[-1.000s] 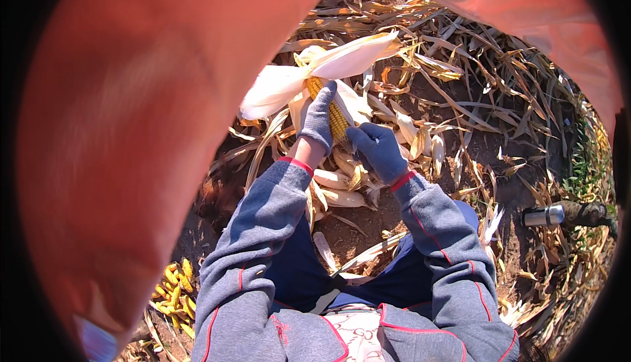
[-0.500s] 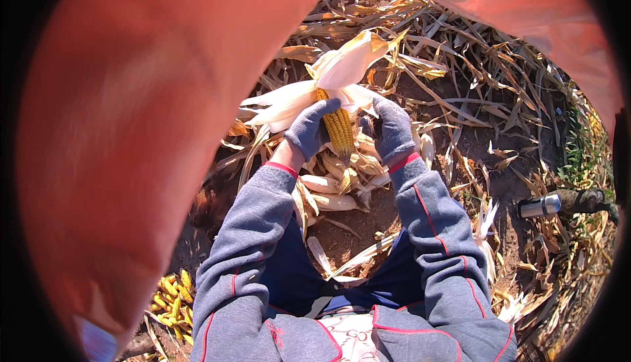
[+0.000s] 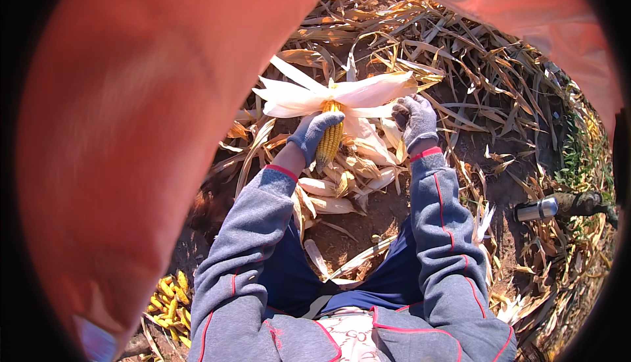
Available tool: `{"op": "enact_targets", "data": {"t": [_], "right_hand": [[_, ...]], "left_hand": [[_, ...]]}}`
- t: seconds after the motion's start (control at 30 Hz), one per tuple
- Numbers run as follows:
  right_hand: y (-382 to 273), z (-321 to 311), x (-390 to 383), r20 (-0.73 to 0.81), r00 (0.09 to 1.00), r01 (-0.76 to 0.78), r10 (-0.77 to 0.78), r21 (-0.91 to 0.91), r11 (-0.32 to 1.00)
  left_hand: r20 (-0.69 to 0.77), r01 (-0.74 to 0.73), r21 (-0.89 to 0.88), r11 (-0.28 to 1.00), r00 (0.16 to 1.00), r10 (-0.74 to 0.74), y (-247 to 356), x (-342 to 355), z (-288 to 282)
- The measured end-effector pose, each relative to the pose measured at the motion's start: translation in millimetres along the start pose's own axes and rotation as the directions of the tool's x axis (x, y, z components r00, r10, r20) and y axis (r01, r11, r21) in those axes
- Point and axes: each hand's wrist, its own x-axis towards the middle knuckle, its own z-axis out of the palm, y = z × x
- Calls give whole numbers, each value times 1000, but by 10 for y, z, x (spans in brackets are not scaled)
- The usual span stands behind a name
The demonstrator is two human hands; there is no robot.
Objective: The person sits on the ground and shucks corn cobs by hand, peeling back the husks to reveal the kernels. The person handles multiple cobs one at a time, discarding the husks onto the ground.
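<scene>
My left hand (image 3: 315, 134), in a grey glove, is wrapped round a yellow ear of corn (image 3: 330, 140) with bare kernels. Its pale husk (image 3: 296, 97) is peeled back and spreads out at the far end of the ear. To the right, my gloved right hand (image 3: 415, 122) is closed on the end of a husk leaf that stretches out from the ear. The fingertips are dark and partly hidden. Beneath both hands lies a heap of unpeeled ears (image 3: 328, 194), still in dry husks.
Peeled yellow corn cobs (image 3: 172, 304) are piled at the lower left. Dry stalks and leaves (image 3: 467, 66) cover the ground ahead and to the right. A metal flask (image 3: 537, 210) lies at the right. Blurred orange-red material (image 3: 131, 132) blocks the left and top of the view.
My right hand has moved right and slightly down, away from the ear. The husk now spreads out sideways where it stood up before. My left hand still holds the ear, now tilted the other way.
</scene>
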Motion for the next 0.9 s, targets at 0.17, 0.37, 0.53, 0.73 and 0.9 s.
{"op": "enact_targets", "data": {"t": [0.17,0.37,0.53,0.73,0.9], "right_hand": [[-149,321,-432,497,792,-410,356,0,912],[-160,468,-443,476,794,-474,378,96,875],[147,501,-273,315,938,-88,142,-180,980],[249,482,-178,130,979,-177,158,147,973],[98,517,-270,66,989,-151,136,370,917]], "left_hand": [[-65,-94,204,974,992,110,-57,112,27],[86,-142,608,781,990,113,-17,-79,250],[233,-242,730,639,967,100,-35,-138,350],[111,-158,886,435,985,133,-177,-282,587],[123,-31,585,811,991,-51,-433,-220,519]]}}
